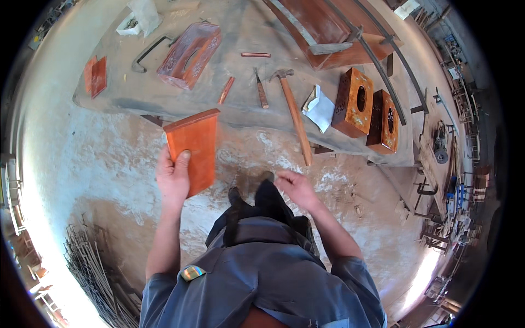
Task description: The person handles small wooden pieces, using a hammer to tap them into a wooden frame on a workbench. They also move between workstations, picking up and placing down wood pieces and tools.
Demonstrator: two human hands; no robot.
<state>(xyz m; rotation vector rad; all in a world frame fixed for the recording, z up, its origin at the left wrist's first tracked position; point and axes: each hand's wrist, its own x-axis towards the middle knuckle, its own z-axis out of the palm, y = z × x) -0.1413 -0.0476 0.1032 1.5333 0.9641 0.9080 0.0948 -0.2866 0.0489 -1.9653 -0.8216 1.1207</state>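
Observation:
My left hand (174, 174) grips a reddish-orange wooden panel (196, 147) by its left edge, thumb on its face. A narrow strip runs along the panel's top end, and it is held up in front of the table edge. My right hand (295, 187) is closed with curled fingers, over the floor just below the end of the hammer's handle; whatever it may hold is hidden. The hammer (295, 115) lies across the table edge. Beside it are a chisel-like tool (260, 90) with a wooden handle and a short reddish wooden strip (226, 90).
On the cloth-covered table (136, 104) lie a carved box (191, 52), two glossy boxes with oval openings (358, 104), folded paper (319, 112), a metal clamp (145, 57) and small orange panels (98, 76). Long bar clamps (383, 76) jut over the right side. Metal rods (95, 268) lie lower left.

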